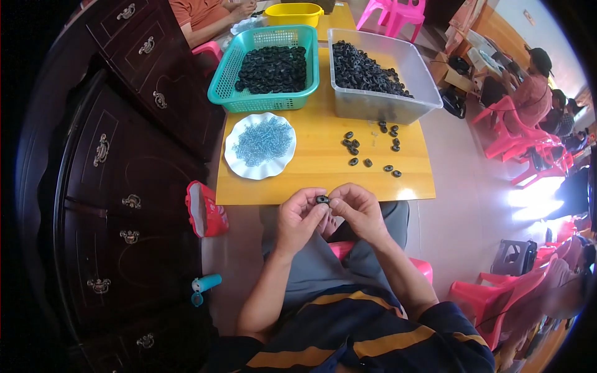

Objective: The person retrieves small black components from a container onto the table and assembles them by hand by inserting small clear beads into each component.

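The black piece (322, 199) is partly covered by the fingertips of the left hand (298, 217) and the right hand (360, 214), and its fine details are too small to tell. On the white plate (232, 163), the bluish bits (261, 142) are too small for knowing their exact shape. The orange-shirted person (202, 13) is cut off by the top edge.

From the head of that seated person (385, 320), one round-edged view looks forward and down, close over the wooden counter (314, 152).
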The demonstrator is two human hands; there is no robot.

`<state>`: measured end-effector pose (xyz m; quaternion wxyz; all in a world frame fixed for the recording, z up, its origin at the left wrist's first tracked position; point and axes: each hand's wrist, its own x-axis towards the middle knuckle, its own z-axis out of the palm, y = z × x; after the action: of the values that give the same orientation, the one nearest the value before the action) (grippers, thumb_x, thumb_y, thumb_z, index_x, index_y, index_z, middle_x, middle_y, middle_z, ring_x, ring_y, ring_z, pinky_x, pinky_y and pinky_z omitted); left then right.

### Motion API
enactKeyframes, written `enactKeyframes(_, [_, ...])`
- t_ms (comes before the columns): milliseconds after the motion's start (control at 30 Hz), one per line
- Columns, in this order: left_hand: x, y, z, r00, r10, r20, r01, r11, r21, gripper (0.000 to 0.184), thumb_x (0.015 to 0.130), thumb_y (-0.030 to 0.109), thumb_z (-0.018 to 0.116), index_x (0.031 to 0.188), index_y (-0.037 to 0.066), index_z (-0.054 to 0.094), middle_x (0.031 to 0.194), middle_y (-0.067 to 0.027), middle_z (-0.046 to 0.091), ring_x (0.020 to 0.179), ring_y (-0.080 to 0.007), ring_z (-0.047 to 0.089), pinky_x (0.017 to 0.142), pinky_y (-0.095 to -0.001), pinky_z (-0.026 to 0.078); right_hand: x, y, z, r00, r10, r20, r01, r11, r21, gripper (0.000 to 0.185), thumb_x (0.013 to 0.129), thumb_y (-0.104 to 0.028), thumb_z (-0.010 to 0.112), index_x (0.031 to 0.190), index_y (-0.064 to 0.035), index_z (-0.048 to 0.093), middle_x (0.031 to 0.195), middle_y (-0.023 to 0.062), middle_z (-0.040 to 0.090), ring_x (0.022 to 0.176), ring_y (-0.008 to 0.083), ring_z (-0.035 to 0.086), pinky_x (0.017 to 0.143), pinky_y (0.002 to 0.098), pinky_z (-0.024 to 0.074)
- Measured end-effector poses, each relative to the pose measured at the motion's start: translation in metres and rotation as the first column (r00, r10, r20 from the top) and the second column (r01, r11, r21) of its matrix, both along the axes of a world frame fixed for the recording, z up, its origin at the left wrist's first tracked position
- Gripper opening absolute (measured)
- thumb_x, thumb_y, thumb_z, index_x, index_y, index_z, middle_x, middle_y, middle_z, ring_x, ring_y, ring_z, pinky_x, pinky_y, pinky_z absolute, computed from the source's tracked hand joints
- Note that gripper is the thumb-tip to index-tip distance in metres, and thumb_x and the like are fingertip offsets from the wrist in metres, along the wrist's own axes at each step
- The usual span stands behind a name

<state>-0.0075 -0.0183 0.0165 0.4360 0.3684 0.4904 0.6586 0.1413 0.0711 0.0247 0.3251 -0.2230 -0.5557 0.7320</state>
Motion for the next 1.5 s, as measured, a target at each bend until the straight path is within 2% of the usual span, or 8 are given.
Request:
enactKeyframes(233, [0.003, 0.0, 0.006, 1.0, -0.011, 0.012, 0.012, 1.0, -0.018, 0.022, 0.093, -0.004, 0.062, 0.114, -0.001, 0.065, 0.083, 0.0002, 0.066, 0.068, -0.0043, 0.058, 0.062, -0.02, 0.049, 0.002, 0.0, -0.003, 1.0, -0.012, 0.012, 0.013, 0.999, -0.035, 0.011, 0.101, -0.009, 0.061, 0.106, 0.0002, 0.06, 0.077, 0.0026, 0.064, 0.058, 0.0069, 0.059, 0.052, 0.02, 0.0465])
enactKeyframes(500, [0.009, 0.001, 0.005, 0.912, 0.132, -0.387, -0.149, 0.989, -0.014, 0.021, 0.087, -0.002, 0.068, 0.109, -0.001, 0.067, 0.089, -0.0069, 0.069, 0.079, -0.0116, 0.068, 0.069, -0.0263, 0.055, 0.005, 0.009, 0.007, 0.994, -0.056, 0.096, 0.039, 0.984, 0.173, 0.01, 0.099, -0.007, 0.062, 0.104, 0.0018, 0.062, 0.079, 0.0035, 0.066, 0.067, 0.007, 0.062, 0.061, 0.0215, 0.0509])
enactKeyframes(767, [0.006, 0.004, 0.003, 0.822, 0.169, -0.543, -0.134, 0.986, 0.104, 0.027, 0.081, -0.004, 0.071, 0.108, -0.002, 0.069, 0.091, -0.0133, 0.069, 0.078, -0.0224, 0.07, 0.068, -0.03, 0.056, 0.01, 0.011, 0.025, 0.975, -0.027, 0.218, -0.032, 0.965, 0.261, 0.008, 0.096, -0.004, 0.065, 0.101, 0.0023, 0.064, 0.082, 0.0048, 0.068, 0.071, 0.0101, 0.065, 0.065, 0.0244, 0.0525])
enactKeyframes(833, [0.006, 0.005, 0.002, 0.798, 0.173, -0.577, -0.124, 0.985, 0.123, 0.028, 0.081, -0.004, 0.071, 0.108, -0.002, 0.069, 0.091, -0.0137, 0.069, 0.078, -0.0233, 0.07, 0.067, -0.0304, 0.056, 0.009, 0.012, 0.021, 0.955, -0.145, 0.259, -0.006, 0.864, 0.504, 0.008, 0.091, -0.004, 0.069, 0.097, 0.0013, 0.067, 0.079, 0.0067, 0.068, 0.071, 0.012, 0.067, 0.064, 0.027, 0.053])
enactKeyframes(1033, [0.009, 0.004, 0.002, 0.826, 0.173, -0.536, -0.136, 0.985, 0.109, 0.022, 0.08, -0.005, 0.07, 0.102, -0.002, 0.068, 0.089, -0.0123, 0.069, 0.075, -0.0212, 0.07, 0.066, -0.0298, 0.056, 0.01, 0.014, 0.029, 0.921, -0.228, 0.315, -0.075, 0.69, 0.72, 0.006, 0.09, -0.002, 0.07, 0.094, -0.0003, 0.068, 0.078, 0.0055, 0.068, 0.07, 0.0121, 0.067, 0.063, 0.0267, 0.0529])
enactKeyframes(1133, [0.011, 0.002, 0.004, 0.883, 0.173, -0.436, -0.169, 0.984, 0.047, 0.018, 0.08, -0.007, 0.071, 0.096, -0.001, 0.067, 0.083, -0.0084, 0.07, 0.071, -0.0151, 0.069, 0.063, -0.0277, 0.055, 0.013, 0.015, 0.041, 0.937, -0.016, 0.348, -0.136, 0.903, 0.407, 0.003, 0.092, -0.002, 0.069, 0.093, -0.0003, 0.067, 0.078, 0.0038, 0.069, 0.068, 0.01, 0.067, 0.06, 0.0245, 0.0529])
enactKeyframes(1300, [0.007, 0.002, 0.001, 0.918, 0.096, -0.384, -0.098, 0.995, 0.016, 0.015, 0.08, -0.004, 0.076, 0.091, 0.0, 0.067, 0.079, -0.0002, 0.068, 0.069, -0.0039, 0.063, 0.061, -0.0209, 0.051, 0.017, 0.026, 0.025, 0.951, 0.142, 0.275, -0.21, 0.948, 0.238, 0.006, 0.096, -0.005, 0.066, 0.095, 0.0005, 0.063, 0.078, 0.0027, 0.069, 0.069, 0.0073, 0.066, 0.06, 0.0227, 0.0532])
enactKeyframes(1500, [0.008, 0.003, -0.001, 0.954, 0.071, -0.291, -0.056, 0.997, 0.06, 0.018, 0.081, -0.009, 0.072, 0.098, -0.002, 0.068, 0.081, -0.0046, 0.07, 0.065, -0.0087, 0.067, 0.058, -0.0221, 0.054, 0.013, 0.026, 0.007, 0.985, 0.147, 0.093, -0.156, 0.984, 0.089, 0.01, 0.098, -0.008, 0.065, 0.098, 0.0007, 0.061, 0.078, 0.0021, 0.068, 0.069, 0.0071, 0.064, 0.059, 0.0222, 0.0526])
